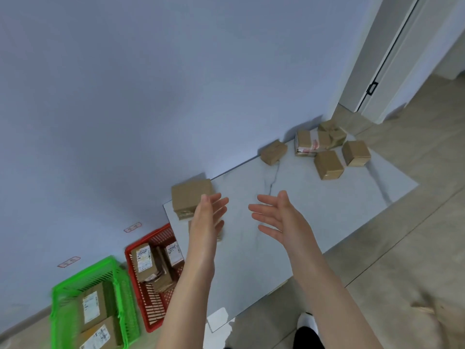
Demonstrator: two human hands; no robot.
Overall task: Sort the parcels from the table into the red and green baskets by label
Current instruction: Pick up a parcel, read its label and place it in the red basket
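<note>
Head view: hands (pixel 208 217) (pixel 279 220) open, palms facing, above table (pixel 327 202).

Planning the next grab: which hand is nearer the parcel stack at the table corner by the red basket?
Left. The left hand is open right beside the parcel stack, at its right edge; the right hand is open farther right, over the table.

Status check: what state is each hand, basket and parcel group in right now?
left hand: open, fingers straight, by near parcel stack.
right hand: open, holds nothing.
green basket: holds two parcels, labels up.
red basket: holds several parcels.
far parcels: lying on table.
</note>
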